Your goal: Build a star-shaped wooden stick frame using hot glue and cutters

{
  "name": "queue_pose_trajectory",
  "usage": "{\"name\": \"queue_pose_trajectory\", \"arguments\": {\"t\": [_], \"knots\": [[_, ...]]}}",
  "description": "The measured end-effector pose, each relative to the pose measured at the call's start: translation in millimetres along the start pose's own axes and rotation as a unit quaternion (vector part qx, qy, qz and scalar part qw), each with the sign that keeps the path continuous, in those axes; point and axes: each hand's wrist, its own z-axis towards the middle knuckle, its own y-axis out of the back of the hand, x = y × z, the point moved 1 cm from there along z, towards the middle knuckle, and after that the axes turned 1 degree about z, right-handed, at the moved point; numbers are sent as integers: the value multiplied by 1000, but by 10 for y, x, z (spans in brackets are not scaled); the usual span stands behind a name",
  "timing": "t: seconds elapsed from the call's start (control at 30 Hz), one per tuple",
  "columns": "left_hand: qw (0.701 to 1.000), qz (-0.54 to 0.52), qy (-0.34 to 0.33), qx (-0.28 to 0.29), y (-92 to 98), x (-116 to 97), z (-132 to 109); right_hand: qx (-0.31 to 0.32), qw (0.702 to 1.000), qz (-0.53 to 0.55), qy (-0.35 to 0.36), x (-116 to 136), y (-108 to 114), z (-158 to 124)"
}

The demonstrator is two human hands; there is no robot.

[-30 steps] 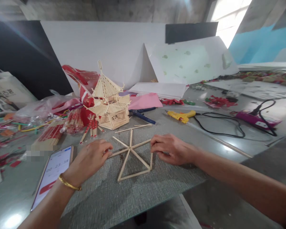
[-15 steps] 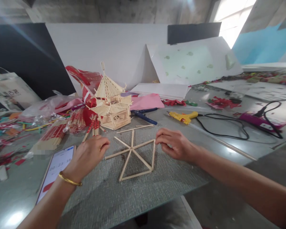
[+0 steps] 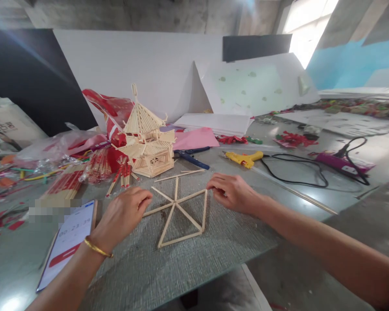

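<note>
A flat frame of thin wooden sticks (image 3: 183, 237) lies on the table, its spokes meeting at a centre. Two outer sticks join spoke ends on the right and near sides. My right hand (image 3: 231, 192) is closed, fingertips pinched at the frame's upper right corner. By the left spoke's end, my left hand (image 3: 125, 214) is closed with curled fingers; whatever it may hold is hidden. Behind the frame stands a pagoda model (image 3: 151, 151) built from sticks. Loose sticks (image 3: 178, 175) lie between the model and the frame.
A phone (image 3: 68, 242) showing a timer lies beside my left forearm. Bundled sticks (image 3: 65, 179) are at left. Blue pliers (image 3: 194, 159), a yellow glue gun (image 3: 244, 159) and a purple power strip (image 3: 342, 164) with black cable lie toward the back and right.
My left hand has moved slightly right, closer to the frame. My right hand stays at the frame's corner. The whole view has shifted a little.
</note>
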Motion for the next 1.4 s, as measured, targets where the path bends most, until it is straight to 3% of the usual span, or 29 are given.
{"name": "queue_pose_trajectory", "arguments": {"t": [0.13,0.33,0.5,0.87,1.0,1.17,1.3,1.4], "knots": [[999,-20,2,41,26,-37,0,-4,998,-27,-51,-56,-30,-8],[991,-37,-6,131,23,-38,15,57,997,-20,-48,-42,-34,4],[991,-27,-26,127,-10,-8,9,103,994,9,-41,-11,-45,9],[990,-23,-28,137,-39,19,18,127,991,24,-36,30,-25,31],[989,-26,-32,141,-54,49,22,118,992,19,-38,25,-39,28],[988,-23,-37,146,-57,56,19,45,999,4,-5,45,-54,12],[989,-28,-44,141,-49,44,25,11,998,39,39,200,-30,22],[989,-32,-46,137,-47,53,34,29,996,59,63,374,-20,42]]}}
